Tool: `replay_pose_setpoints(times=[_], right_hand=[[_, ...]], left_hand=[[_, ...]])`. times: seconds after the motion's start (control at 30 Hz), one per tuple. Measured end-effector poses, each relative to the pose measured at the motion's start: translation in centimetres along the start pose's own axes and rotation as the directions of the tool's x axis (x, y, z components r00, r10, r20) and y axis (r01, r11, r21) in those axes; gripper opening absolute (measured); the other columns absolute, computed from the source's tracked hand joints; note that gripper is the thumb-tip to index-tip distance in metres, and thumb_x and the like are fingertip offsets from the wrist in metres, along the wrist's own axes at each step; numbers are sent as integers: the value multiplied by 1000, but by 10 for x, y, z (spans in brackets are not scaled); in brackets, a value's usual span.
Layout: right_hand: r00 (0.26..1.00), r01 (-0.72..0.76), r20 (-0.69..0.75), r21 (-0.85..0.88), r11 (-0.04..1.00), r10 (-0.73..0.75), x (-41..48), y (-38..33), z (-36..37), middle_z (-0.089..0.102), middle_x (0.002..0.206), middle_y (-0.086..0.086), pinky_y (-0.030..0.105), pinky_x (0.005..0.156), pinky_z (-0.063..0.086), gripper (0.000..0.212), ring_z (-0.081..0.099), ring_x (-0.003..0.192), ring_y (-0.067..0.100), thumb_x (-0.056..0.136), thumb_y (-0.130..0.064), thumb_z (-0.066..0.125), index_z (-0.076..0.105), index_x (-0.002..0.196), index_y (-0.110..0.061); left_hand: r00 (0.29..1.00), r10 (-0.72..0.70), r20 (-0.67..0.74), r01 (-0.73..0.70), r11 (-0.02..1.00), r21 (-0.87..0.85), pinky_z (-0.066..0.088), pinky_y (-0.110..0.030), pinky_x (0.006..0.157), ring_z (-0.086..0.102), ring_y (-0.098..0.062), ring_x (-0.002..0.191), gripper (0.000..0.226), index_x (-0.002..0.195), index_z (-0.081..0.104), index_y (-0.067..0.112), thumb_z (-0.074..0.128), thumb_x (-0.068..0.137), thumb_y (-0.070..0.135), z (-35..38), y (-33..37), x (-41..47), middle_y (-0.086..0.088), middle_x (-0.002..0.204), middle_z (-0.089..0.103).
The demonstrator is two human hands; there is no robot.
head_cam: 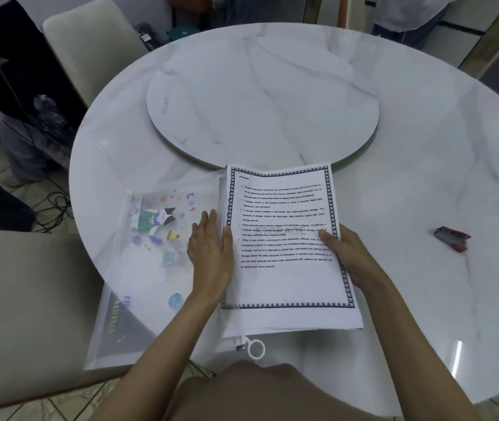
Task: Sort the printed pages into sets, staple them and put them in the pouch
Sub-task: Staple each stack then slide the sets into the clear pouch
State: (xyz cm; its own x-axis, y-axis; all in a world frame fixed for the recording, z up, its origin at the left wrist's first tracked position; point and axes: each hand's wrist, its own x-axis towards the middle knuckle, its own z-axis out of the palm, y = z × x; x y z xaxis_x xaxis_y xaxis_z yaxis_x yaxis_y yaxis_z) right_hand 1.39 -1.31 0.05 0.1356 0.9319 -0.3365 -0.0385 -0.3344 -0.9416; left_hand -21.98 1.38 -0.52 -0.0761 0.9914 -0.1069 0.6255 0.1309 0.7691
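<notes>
Step in hand: sliding the pages (pixel 284 278) into the pouch (pixel 151 268), by my reading.
Pages, place: on the near tabletop (pixel 394 177), just right of the pouch; the left edge appears tucked under the pouch's clear flap, the rest lies outside.
Left hand (pixel 210 247): fingers straight and flat on the pouch, thumb at the stack's left edge; grips nothing.
Right hand (pixel 348 253): pinches the stack's right edge, thumb on top.
Method: keep the pouch pinned flat and its mouth lifted. Feed the stack in level with the edges squared, so no corner snags at the zip.
Stapler (pixel 453 238): well apart, on the right of the tabletop.
Zip pull (pixel 255 349): ringed, at the near end of the opening.
Hard to make out: no staples visible; number of sets unclear; depth of the stack inside uncertain; right fingers hidden under the paper; print inside the pouch blurred.
</notes>
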Motion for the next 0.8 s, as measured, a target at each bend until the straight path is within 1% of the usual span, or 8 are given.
replay_pose_setpoints(times=[0.1, 0.2, 0.3, 0.5, 0.63, 0.73, 0.8], right_hand=[[999, -37, 9, -13, 999, 37, 3, 3, 0, 67, 99, -3, 19, 61, 55, 19, 70, 77, 6, 94, -12, 50, 57, 111, -13], [999, -50, 7, -32, 998, 50, 3, 6, -4, 68, 99, -1, 19, 61, 55, 16, 70, 76, 6, 94, -12, 50, 59, 107, -16], [999, -48, 16, -25, 999, 48, 2, 6, -3, 68, 97, -3, 20, 60, 55, 14, 71, 76, 7, 93, -13, 51, 60, 101, -20], [1000, -3, 28, -6, 1000, 3, 4, 0, 1, 71, 97, -7, 23, 64, 56, 15, 71, 83, 12, 93, -15, 52, 61, 102, -22], [999, 22, 47, 5, 1000, -22, 6, -6, -1, 71, 102, -6, 26, 69, 57, 21, 70, 92, 17, 93, -17, 52, 60, 112, -18], [997, 7, 82, -12, 1000, -6, 8, -8, 2, 71, 100, -6, 26, 69, 57, 17, 70, 90, 16, 93, -16, 52, 60, 107, -20], [994, 0, 107, -48, 999, 5, 12, -10, 7, 69, 103, -3, 26, 70, 57, 16, 70, 88, 13, 93, -16, 51, 59, 106, -21]], left_hand=[[1000, 10, -25, -11, 1000, -28, 2, -35, 116, 8, -17, 145, 48, 147, 20, 19, 26, 101, 31, 0, 1, -4, -1, 157, 15], [999, 10, -47, -13, 997, -70, 3, -34, 116, 12, -14, 145, 47, 147, 22, 19, 26, 101, 30, 0, 2, -7, 0, 156, 18], [999, 20, -37, -22, 999, -35, 3, -35, 117, 12, -15, 145, 47, 147, 22, 18, 25, 101, 29, 2, 0, -9, -1, 156, 19], [1000, 20, -23, -20, 1000, 16, 2, -36, 117, 9, -16, 145, 48, 147, 21, 16, 26, 101, 28, 3, -1, -5, -2, 157, 17], [999, 13, -48, -12, 1000, 25, 3, -38, 117, 9, -17, 145, 48, 147, 20, 14, 26, 101, 27, 3, 2, -3, -3, 157, 16], [998, 54, -30, -53, 998, 40, 4, -37, 117, 8, -18, 146, 49, 148, 18, 15, 26, 101, 27, 5, -1, -3, -2, 157, 15], [996, 85, 2, -85, 996, 27, 4, -34, 117, 7, -16, 145, 49, 148, 17, 16, 25, 101, 28, 9, -2, -5, -1, 157, 14]])
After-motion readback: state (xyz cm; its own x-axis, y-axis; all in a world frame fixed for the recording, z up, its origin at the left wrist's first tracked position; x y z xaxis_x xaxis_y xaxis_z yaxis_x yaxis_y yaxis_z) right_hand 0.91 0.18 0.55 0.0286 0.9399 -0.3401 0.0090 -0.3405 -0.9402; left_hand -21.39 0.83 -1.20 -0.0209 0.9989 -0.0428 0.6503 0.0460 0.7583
